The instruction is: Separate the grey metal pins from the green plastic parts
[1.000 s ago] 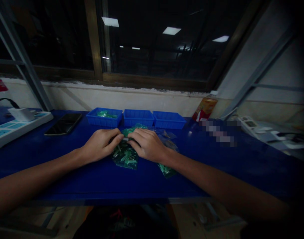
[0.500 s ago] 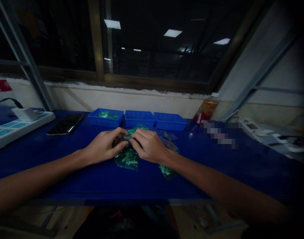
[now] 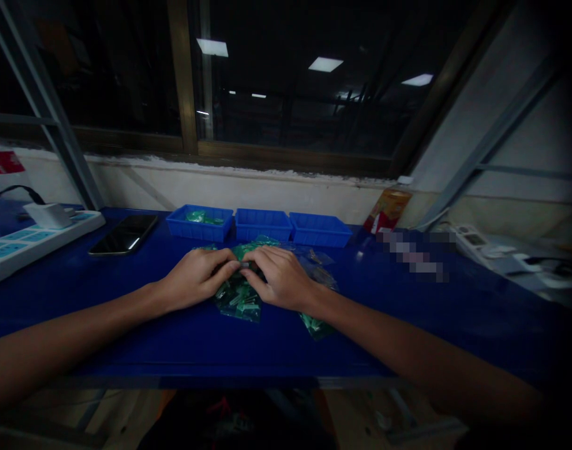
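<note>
My left hand [image 3: 196, 276] and my right hand [image 3: 282, 275] meet over the middle of the table. The fingers of both are closed, thumbs against fingertips, around a small pale grey piece [image 3: 244, 265] too small and dim to name. Below them lies a green-tinted plastic bag [image 3: 241, 303] with thin screw-like and plug-like pieces in it. Another green bag [image 3: 315, 325] shows partly under my right wrist. A clear bag [image 3: 324, 275] with small metallic pieces lies just beyond that wrist, partly hidden by it.
Three blue trays stand in a row at the back: a left tray [image 3: 173, 230] holding green bags, a middle tray [image 3: 263, 234] and a right tray [image 3: 321, 237]. A phone [image 3: 124, 235] and a white power strip [image 3: 42, 237] lie left. An orange-red packet [image 3: 387, 211] leans at back right.
The fingertips of both hands have drawn closer together, and less of the small grey piece shows between them. The bags and trays stay where they were.
</note>
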`<state>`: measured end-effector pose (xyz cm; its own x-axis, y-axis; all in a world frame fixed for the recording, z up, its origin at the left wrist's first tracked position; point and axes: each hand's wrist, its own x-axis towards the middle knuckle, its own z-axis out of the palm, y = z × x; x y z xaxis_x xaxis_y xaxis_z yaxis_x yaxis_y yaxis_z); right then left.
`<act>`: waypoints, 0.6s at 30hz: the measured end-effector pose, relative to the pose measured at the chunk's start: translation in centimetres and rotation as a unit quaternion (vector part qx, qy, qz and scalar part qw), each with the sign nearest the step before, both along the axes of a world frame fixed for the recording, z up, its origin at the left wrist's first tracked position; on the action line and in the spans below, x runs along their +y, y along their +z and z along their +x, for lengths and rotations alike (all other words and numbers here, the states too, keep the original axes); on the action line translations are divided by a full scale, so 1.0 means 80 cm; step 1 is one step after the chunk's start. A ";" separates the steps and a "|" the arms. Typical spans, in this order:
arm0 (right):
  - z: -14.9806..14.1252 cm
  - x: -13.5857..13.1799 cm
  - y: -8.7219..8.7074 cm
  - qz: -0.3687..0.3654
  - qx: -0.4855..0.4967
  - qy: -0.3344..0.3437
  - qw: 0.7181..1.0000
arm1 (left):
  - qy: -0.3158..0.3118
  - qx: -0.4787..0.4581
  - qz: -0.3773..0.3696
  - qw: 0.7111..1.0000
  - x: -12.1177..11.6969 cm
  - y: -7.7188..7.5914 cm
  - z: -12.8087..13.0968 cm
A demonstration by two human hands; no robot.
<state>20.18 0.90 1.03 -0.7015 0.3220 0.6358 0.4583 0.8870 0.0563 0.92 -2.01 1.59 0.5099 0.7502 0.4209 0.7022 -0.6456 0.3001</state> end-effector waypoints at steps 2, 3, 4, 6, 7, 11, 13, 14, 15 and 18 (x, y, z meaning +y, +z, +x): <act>0.000 -0.001 0.001 0.001 0.004 -0.009 1.000 | -0.004 -0.014 -0.001 1.000 0.000 0.000 0.000; 0.000 -0.001 0.001 -0.001 0.008 -0.012 1.000 | -0.007 -0.026 -0.002 1.000 0.000 -0.001 0.000; 0.000 -0.001 0.001 -0.004 0.012 -0.014 1.000 | -0.010 -0.040 -0.003 0.999 0.000 -0.002 0.001; 0.000 -0.001 0.001 -0.008 0.016 -0.018 1.000 | -0.016 -0.058 0.003 0.998 0.000 -0.004 0.001; 0.000 -0.001 0.001 -0.008 0.014 -0.019 1.000 | -0.018 -0.060 0.010 0.998 0.000 -0.004 0.001; 0.000 -0.002 0.001 -0.018 0.003 -0.021 1.000 | -0.016 -0.051 0.030 0.998 0.000 -0.005 0.001; 0.000 -0.002 0.001 -0.033 0.010 -0.015 0.999 | -0.006 -0.045 0.024 0.999 0.000 -0.005 0.000; 0.000 -0.002 0.002 -0.039 0.014 -0.011 0.999 | 0.000 -0.043 0.020 0.999 0.000 -0.005 0.000; 0.000 -0.002 0.002 -0.042 0.016 -0.006 0.999 | 0.004 -0.041 0.017 0.999 0.000 -0.005 0.000; 0.001 -0.002 0.001 -0.036 0.013 0.003 0.999 | 0.006 -0.027 0.012 1.000 0.001 -0.004 0.001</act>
